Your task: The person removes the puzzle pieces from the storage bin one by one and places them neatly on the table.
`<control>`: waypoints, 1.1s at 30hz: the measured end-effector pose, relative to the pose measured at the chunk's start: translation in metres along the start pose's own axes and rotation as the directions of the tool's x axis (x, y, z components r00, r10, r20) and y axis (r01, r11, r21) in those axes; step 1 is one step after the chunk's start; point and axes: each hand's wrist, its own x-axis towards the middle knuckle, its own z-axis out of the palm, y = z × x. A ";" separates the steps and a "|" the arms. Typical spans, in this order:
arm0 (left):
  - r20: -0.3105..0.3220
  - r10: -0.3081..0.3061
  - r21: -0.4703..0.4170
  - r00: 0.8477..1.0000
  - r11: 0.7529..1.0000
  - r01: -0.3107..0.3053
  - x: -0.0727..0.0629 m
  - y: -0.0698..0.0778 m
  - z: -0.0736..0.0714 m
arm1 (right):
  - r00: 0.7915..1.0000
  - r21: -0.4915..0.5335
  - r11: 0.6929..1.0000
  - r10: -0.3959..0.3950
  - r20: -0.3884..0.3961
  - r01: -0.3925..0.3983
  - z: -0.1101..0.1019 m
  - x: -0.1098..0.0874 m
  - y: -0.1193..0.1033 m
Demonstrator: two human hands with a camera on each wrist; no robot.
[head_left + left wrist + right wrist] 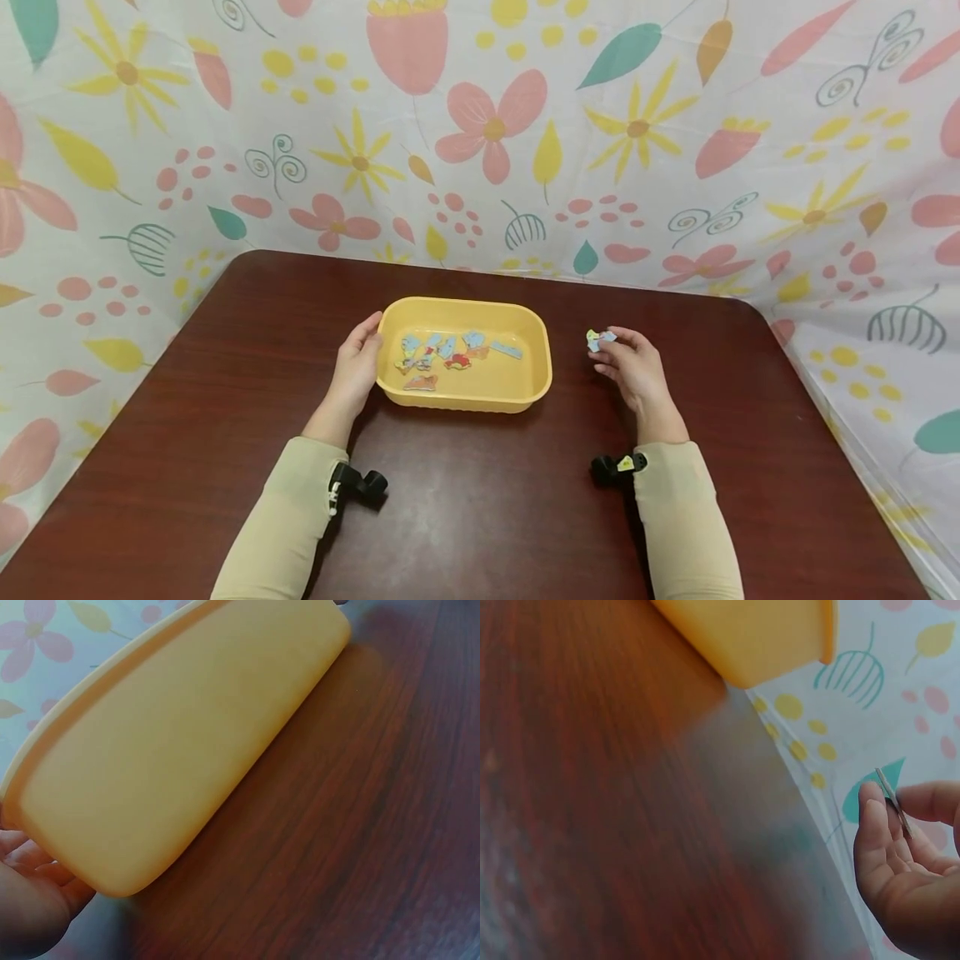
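My right hand [636,367] pinches a cutout [597,340], left hand [356,368] grips the tray [480,385].
I'd pinch lightly, tray steady.

Two hands, one left hand [356,367] and one right hand [633,367], two pale sleeves [288,517] and two black wrist cameras [371,484] were counted at one dark wooden desk [480,508]. One yellow basin [465,402] stood on it, holding roughly ten small, flat printed pieces [457,362] (several lay close or overlapped, so the exact figure could not be told), a single long blue strip [507,350] among them. One further piece [595,342], apart from those, was pinched in the right hand.
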 end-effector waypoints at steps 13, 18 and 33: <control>-0.010 0.008 -0.017 1.000 1.000 -0.008 0.000 -0.001 0.001 | 0.990 0.083 0.992 0.107 -0.088 -0.100 -0.007 0.000 0.001; -0.029 0.014 -0.022 0.999 1.000 -0.015 0.000 -0.001 0.003 | 0.990 0.119 0.986 0.128 -0.062 -0.120 -0.009 0.001 0.002; -0.011 0.012 -0.036 1.000 0.999 -0.012 -0.001 -0.002 0.006 | 0.987 0.052 0.986 0.158 -0.007 -0.157 -0.006 0.002 0.004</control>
